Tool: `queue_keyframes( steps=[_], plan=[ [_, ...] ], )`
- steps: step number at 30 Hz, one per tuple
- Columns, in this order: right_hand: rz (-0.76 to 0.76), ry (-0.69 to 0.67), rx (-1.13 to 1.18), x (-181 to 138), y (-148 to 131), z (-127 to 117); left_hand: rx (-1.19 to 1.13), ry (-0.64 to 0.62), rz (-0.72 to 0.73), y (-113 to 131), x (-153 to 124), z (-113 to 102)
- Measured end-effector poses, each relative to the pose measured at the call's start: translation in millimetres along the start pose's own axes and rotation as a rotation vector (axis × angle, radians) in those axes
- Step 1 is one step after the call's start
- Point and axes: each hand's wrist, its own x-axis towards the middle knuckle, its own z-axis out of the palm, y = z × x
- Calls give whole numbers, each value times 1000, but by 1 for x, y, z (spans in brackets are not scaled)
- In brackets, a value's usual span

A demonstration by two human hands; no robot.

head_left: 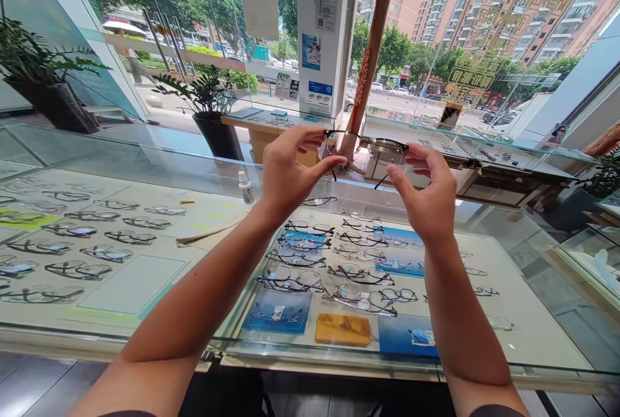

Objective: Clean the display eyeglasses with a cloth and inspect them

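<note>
Both hands hold up a pair of eyeglasses (389, 150) with a dark upper rim, above the far side of the glass display case (508, 223). My left hand (290, 168) pinches the left end of the frame between thumb and fingers. At the other end, my right hand (426, 191) grips the rim near the hinge, thumb below and fingers above. The temples hang downward from the frame. One lens looks greyish; the other is clear. Below, a small white spray bottle (246, 188) stands on the glass, and a beige cloth (208, 233) lies beside it.
Rows of eyeglasses (358, 272) fill the case under the glass, with blue cards and an amber block (342, 329) among them. Potted plants (216, 126) and a leaning wooden post (368, 62) stand beyond. Another glass counter (484, 139) runs along the window.
</note>
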Motion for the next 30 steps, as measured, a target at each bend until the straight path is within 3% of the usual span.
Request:
queue_keyframes(
  steps=[21,30],
  plan=[
    [58,-41,69,2,4,2,29,-1,13,3,1,-2],
    [-28,12,2,1,-1,0,-62,-58,-67,-8,1,2]
  ],
)
